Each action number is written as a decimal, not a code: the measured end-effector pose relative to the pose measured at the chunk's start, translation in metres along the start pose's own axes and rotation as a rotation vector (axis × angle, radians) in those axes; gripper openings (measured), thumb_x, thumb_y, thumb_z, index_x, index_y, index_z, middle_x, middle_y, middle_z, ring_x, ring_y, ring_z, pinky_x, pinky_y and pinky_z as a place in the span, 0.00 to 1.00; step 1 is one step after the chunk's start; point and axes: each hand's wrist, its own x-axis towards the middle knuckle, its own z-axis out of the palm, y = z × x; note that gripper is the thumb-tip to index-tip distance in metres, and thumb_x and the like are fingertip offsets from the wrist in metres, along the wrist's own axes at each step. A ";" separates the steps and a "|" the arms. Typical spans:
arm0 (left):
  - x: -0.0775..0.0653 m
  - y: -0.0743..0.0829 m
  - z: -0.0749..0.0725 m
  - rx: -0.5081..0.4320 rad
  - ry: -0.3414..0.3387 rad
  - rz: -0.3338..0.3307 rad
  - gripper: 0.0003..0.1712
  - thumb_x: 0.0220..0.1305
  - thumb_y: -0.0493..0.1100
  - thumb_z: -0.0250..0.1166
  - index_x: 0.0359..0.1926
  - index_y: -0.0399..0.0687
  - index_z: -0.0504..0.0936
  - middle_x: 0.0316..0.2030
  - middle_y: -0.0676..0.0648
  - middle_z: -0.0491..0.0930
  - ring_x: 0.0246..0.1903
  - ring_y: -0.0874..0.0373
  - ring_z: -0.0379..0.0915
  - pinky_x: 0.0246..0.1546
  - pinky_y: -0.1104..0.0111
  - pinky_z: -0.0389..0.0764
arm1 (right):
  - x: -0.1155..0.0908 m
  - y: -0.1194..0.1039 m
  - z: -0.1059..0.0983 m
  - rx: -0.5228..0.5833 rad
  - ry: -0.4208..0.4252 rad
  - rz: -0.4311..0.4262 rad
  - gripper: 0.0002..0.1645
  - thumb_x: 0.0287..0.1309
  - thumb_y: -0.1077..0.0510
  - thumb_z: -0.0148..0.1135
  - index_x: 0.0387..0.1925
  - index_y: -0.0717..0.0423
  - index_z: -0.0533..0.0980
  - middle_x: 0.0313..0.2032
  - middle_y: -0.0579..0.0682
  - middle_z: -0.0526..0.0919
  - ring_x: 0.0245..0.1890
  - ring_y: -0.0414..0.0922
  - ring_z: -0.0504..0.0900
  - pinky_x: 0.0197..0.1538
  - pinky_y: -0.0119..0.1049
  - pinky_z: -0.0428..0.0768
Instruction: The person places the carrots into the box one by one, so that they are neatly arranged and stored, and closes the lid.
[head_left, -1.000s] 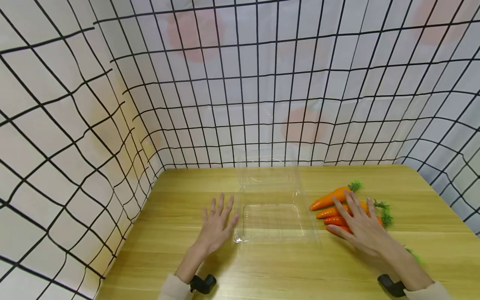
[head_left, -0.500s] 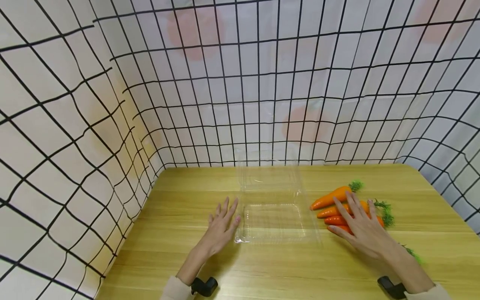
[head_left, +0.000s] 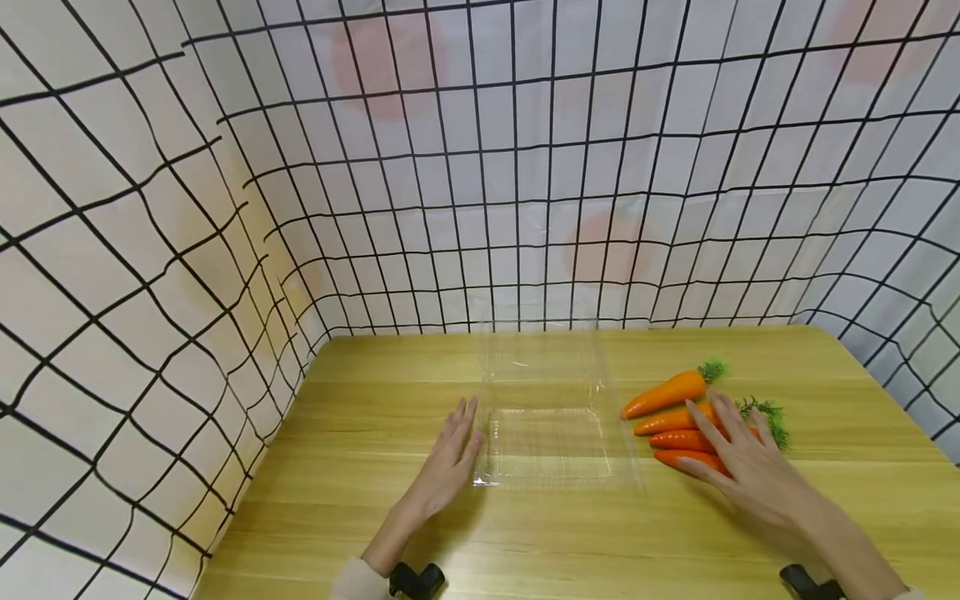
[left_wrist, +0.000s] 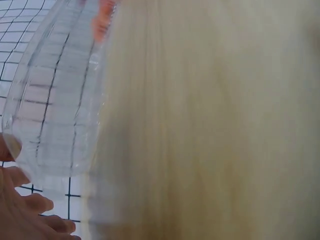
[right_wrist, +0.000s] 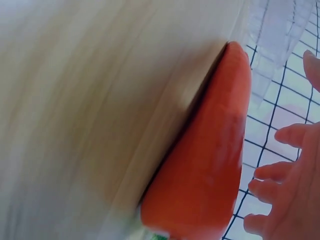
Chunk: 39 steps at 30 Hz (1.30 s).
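Observation:
A clear plastic clamshell container [head_left: 551, 442] lies with its lid [head_left: 542, 346] up at the back, mid-table. Along its left wall rests my left hand [head_left: 444, 471], fingers straight and pointing away; in the left wrist view the thumb is right at the clear rim [left_wrist: 60, 100]. Several orange carrots [head_left: 663, 394] with green tops lie in a row right of the container. Over their leafy ends my right hand [head_left: 761, 475] is spread, fingers extended and holding nothing. In the right wrist view the nearest carrot [right_wrist: 205, 150] lies beside the fingers. Part of the row is hidden beneath this hand.
The wooden table [head_left: 540, 542] ends at the back against a black wire grid [head_left: 517, 200] with white patterned cloth behind it. More grid stands along the left and right sides. Black wrist cameras [head_left: 416, 581] sit on both wrists.
My right hand has shifted right and slightly toward me, uncovering more of the carrots. My left hand has turned and moved right, closer to the container wall. The container has shifted slightly right.

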 end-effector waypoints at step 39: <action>0.007 0.002 0.018 -0.235 0.049 -0.002 0.33 0.86 0.40 0.37 0.83 0.40 0.39 0.83 0.39 0.40 0.82 0.43 0.42 0.81 0.48 0.47 | -0.017 0.028 0.000 0.009 0.317 -0.199 0.32 0.40 0.57 0.83 0.53 0.52 0.86 0.54 0.56 0.79 0.53 0.53 0.73 0.56 0.47 0.68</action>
